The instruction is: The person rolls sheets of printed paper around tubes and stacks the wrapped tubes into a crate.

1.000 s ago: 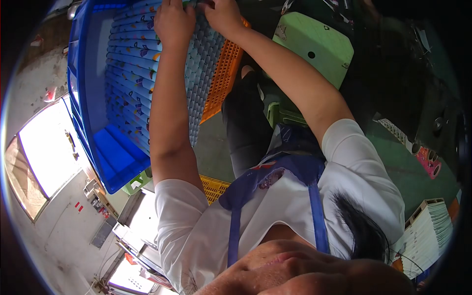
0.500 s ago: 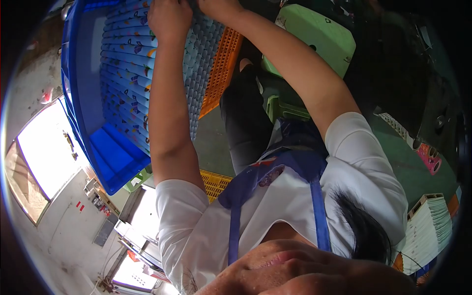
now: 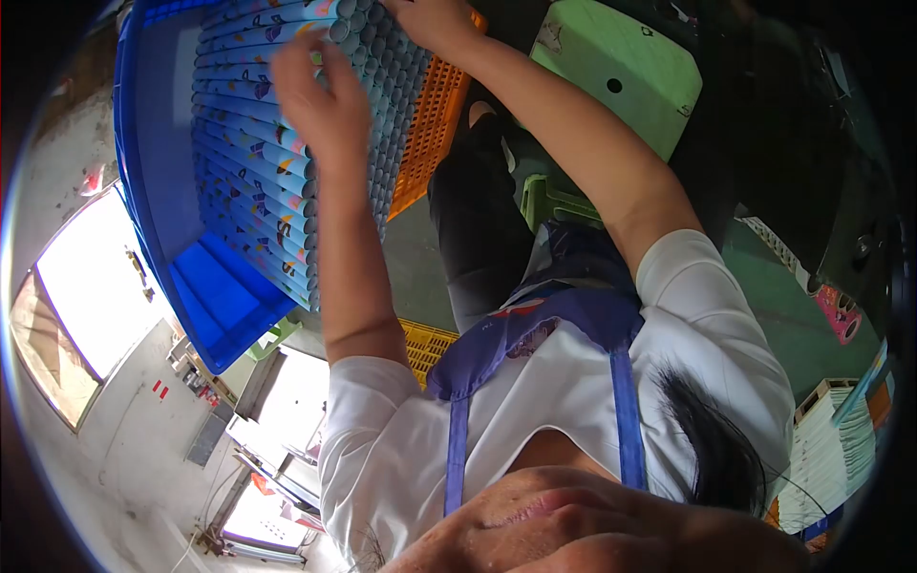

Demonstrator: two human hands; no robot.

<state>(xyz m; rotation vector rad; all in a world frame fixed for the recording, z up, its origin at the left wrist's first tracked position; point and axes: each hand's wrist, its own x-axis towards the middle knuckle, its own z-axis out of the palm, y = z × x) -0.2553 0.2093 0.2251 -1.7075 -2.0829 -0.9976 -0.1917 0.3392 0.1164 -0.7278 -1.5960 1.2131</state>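
Observation:
Many light-blue paper tubes (image 3: 244, 134) with a colourful print lie stacked on their sides in a blue plastic bin (image 3: 153, 124). Their round open ends face right. My left hand (image 3: 323, 100) is over the near part of the stack, blurred by motion. Its thumb and fingers look apart, and no tube shows in it. At the top edge of the view, my right hand (image 3: 435, 24) is beside the tube ends. Its fingertips are partly cut off by the frame, so I cannot make out whether it holds anything.
An orange perforated crate (image 3: 430, 134) stands right of the tubes. Farther right is a light-green stool (image 3: 626, 76). A yellow crate (image 3: 425, 346) sits low near my left elbow. White stacked material (image 3: 826, 458) is at the lower right.
My left hand has come down from the top edge, back towards me, uncovering more tube ends. My right hand has shifted slightly and stays near the top edge.

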